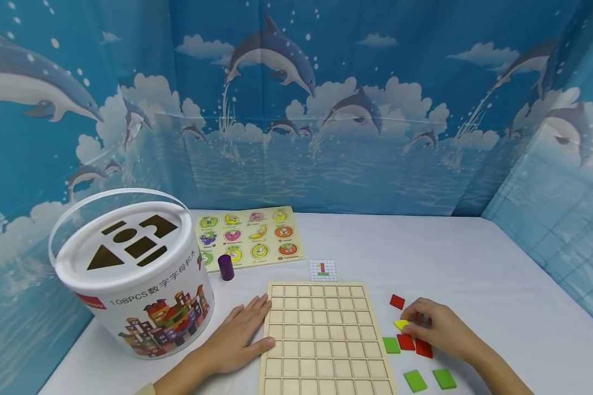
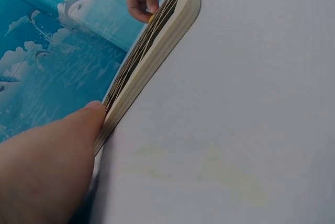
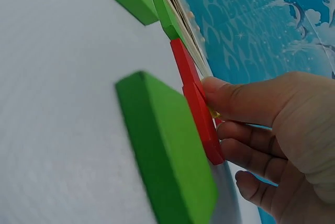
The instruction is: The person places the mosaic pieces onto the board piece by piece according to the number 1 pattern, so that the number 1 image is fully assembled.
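Note:
In the head view, my left hand (image 1: pixel 239 341) lies flat with straight fingers, its fingertips and thumb at the left edge of a wooden grid board (image 1: pixel 306 332). To the right of the board, my right hand (image 1: pixel 440 328) pinches a small yellow tile (image 1: pixel 401 324) between thumb and fingers. Around that hand lie a red tile (image 1: pixel 397 301) farther back, and a green tile (image 1: pixel 391 345) in a row with two more red tiles, one of them (image 1: pixel 406 342) in the middle. Nearer the front are two green tiles; one green tile (image 3: pixel 167 153) looms large in the right wrist view.
A white lidded bucket (image 1: pixel 143 307) with shape holes and a handle stands at the left. Behind the board are a fruit puzzle board (image 1: pixel 247 263), a purple cylinder (image 1: pixel 225 267) and a small grid card (image 1: pixel 323 270) showing a coloured 1. A dolphin-print curtain (image 1: pixel 326 170) hangs behind.

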The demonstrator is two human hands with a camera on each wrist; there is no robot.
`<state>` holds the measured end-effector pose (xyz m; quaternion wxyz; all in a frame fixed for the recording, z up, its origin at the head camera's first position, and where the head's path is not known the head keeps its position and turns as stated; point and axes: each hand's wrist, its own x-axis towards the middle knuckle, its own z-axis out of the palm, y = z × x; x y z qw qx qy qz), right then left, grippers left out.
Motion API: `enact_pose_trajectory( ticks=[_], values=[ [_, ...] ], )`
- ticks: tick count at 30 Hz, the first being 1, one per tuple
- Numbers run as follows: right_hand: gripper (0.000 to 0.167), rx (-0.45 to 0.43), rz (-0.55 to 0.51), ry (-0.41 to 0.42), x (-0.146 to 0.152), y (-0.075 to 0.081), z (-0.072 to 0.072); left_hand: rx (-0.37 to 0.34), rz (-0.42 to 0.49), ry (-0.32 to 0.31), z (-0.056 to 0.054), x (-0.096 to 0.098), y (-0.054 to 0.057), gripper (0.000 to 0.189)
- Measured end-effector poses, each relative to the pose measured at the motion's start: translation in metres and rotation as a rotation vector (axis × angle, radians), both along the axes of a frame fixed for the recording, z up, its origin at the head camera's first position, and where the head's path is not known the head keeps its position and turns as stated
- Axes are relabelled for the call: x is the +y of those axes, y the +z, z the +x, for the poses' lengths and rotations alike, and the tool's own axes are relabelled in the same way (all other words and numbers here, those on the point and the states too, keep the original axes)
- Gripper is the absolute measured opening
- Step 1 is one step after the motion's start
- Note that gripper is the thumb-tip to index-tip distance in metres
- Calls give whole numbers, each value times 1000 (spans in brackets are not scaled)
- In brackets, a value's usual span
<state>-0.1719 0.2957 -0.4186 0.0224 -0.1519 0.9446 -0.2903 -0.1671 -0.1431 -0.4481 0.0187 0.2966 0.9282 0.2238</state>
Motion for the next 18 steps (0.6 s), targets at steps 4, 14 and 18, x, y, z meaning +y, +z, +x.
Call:
enact_pose_trajectory(
  ticks=[4, 14, 18],
  values=[
    [22, -5, -33, -17, -2, -1, 1, -12, 2, 0, 0, 0, 1, 79],
    [24, -31, -74, -70, -5, -1, 2, -14, 12, -1, -1, 0, 2, 79],
    [22, -47, -92, -98, -7, 0, 3, -5, 7, 1, -1, 0, 2, 79]
  ],
)
